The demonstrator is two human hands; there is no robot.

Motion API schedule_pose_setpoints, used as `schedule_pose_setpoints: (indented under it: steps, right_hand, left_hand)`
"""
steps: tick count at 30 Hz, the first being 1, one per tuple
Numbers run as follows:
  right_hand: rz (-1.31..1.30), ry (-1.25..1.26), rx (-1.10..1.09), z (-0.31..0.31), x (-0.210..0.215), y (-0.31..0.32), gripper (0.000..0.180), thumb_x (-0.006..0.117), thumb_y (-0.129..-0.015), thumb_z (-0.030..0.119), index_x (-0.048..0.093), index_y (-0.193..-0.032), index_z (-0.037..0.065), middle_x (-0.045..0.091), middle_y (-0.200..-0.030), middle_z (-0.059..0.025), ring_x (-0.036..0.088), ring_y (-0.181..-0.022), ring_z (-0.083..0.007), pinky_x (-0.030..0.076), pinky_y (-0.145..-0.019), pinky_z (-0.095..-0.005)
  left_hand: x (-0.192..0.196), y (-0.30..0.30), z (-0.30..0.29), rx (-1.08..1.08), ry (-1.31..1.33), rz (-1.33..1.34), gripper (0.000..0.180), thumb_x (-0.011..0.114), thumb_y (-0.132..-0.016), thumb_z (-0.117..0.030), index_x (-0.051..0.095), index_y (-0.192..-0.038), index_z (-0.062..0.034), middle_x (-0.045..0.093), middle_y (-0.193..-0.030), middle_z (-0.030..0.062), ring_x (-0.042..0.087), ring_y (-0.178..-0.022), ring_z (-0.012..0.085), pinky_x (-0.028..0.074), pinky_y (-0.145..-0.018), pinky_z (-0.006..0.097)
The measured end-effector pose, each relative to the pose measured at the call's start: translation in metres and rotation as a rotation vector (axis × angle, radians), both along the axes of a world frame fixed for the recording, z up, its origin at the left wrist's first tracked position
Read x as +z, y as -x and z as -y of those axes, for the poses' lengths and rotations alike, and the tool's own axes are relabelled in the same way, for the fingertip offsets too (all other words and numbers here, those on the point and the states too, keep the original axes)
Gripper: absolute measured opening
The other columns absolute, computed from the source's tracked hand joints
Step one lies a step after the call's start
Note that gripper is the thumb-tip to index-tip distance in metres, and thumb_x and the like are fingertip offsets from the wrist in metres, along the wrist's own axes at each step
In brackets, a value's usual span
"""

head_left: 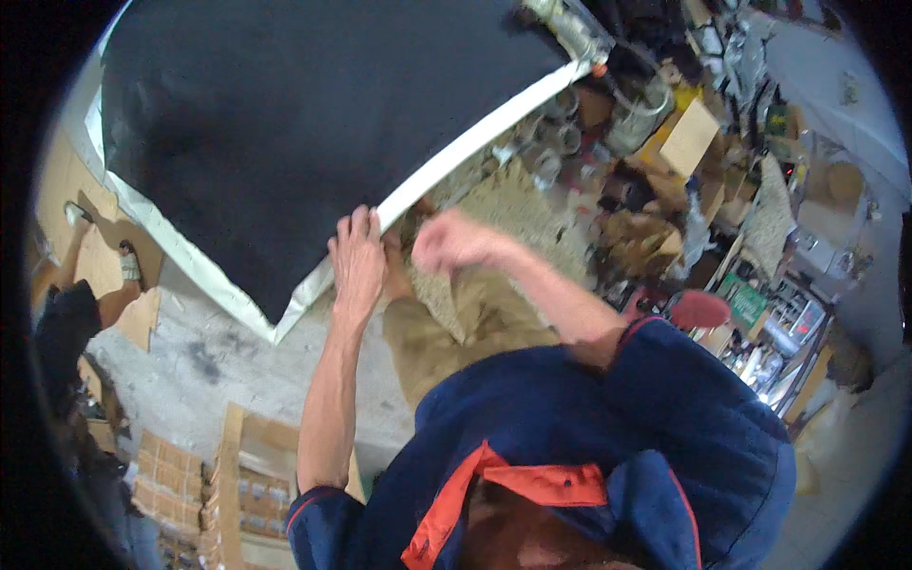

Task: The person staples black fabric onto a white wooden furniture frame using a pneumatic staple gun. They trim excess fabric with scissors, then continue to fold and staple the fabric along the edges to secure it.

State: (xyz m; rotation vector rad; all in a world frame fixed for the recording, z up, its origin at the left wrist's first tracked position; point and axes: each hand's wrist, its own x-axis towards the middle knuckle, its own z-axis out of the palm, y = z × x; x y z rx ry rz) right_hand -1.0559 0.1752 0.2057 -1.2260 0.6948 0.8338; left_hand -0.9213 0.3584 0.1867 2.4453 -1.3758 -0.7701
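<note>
A large black panel [313, 114] with a white folded border [475, 133] stretches across the upper left. My left hand [357, 252] grips its near edge, fingers curled over the white border onto the black surface. Just right of that edge is my right hand [451, 242], blurred by motion. Its fingers look curled into a fist; anything inside them is hidden. Below both hands are my legs in brown trousers [446, 347], beside a speckled tan mat [522, 218].
Cluttered buckets [638, 119], cardboard [691, 138], bags and tools fill the right side. A round red seat or pad [700, 309] lies near my right arm. Another person [66, 323] is at the far left, by cardboard sheets. Bundled cartons [171, 475] stand at lower left.
</note>
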Motion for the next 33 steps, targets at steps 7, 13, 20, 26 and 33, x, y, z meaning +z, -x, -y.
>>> schedule_pose_setpoints:
  steps: [7, 13, 20, 26, 33]
  right_hand:
    - [0.004, 2.066, 0.289, 0.31, -0.05, -0.098, 0.066, 0.067, -0.086, 0.016, 0.046, -0.145, -0.005, 0.059, -0.131, -0.0264, 0.063, -0.112, -0.0424, 0.052, -0.099, -0.0496]
    - [-0.096, 1.56, 0.234, 0.371, -0.062, -0.07, 0.089, 0.08, -0.075, 0.036, 0.041, -0.146, -0.001, 0.059, -0.134, -0.0343, 0.06, -0.125, -0.049, 0.049, -0.107, -0.0523]
    - [0.076, 1.707, 0.359, 0.353, -0.015, -0.015, 0.069, 0.073, -0.085, 0.033, 0.048, -0.141, 0.002, 0.07, -0.118, -0.0294, 0.067, -0.111, -0.0475, 0.052, -0.096, -0.0524]
    - [0.055, 1.521, 0.17, 0.243, 0.08, 0.044, 0.047, 0.074, -0.09, 0.031, 0.065, -0.125, 0.002, 0.076, -0.103, -0.0204, 0.074, -0.096, -0.0352, 0.057, -0.084, -0.0454]
    - [0.0, 0.685, -0.258, 0.039, 0.09, 0.052, 0.026, 0.076, -0.093, 0.015, 0.067, -0.112, -0.002, 0.066, -0.082, -0.0011, 0.059, -0.064, -0.0092, 0.051, -0.056, -0.0271]
  left_hand:
    - [-0.003, 0.024, -0.006, 0.073, 0.001, 0.119, 0.051, 0.064, -0.089, -0.014, 0.057, -0.138, 0.0001, 0.05, -0.141, 0.0106, 0.049, -0.127, 0.0313, 0.042, -0.096, 0.049]
    - [-0.007, 0.035, -0.006, 0.132, -0.061, 0.155, 0.055, 0.062, -0.09, -0.014, 0.056, -0.142, -0.0004, 0.048, -0.147, 0.0118, 0.044, -0.136, 0.0365, 0.041, -0.102, 0.055]
    - [-0.009, 0.04, -0.001, 0.208, 0.066, 0.111, 0.049, 0.057, -0.091, -0.005, 0.053, -0.137, 0.0107, 0.049, -0.138, 0.0185, 0.047, -0.132, 0.0376, 0.044, -0.105, 0.051]
    - [-0.017, 0.043, -0.004, 0.194, 0.072, 0.075, 0.055, 0.057, -0.088, -0.004, 0.05, -0.14, 0.0108, 0.051, -0.13, 0.0186, 0.05, -0.125, 0.0353, 0.045, -0.105, 0.047]
    - [-0.013, 0.049, 0.002, 0.247, 0.063, 0.113, 0.058, 0.059, -0.089, -0.008, 0.048, -0.145, 0.0057, 0.052, -0.123, 0.015, 0.051, -0.119, 0.0317, 0.045, -0.1, 0.05]
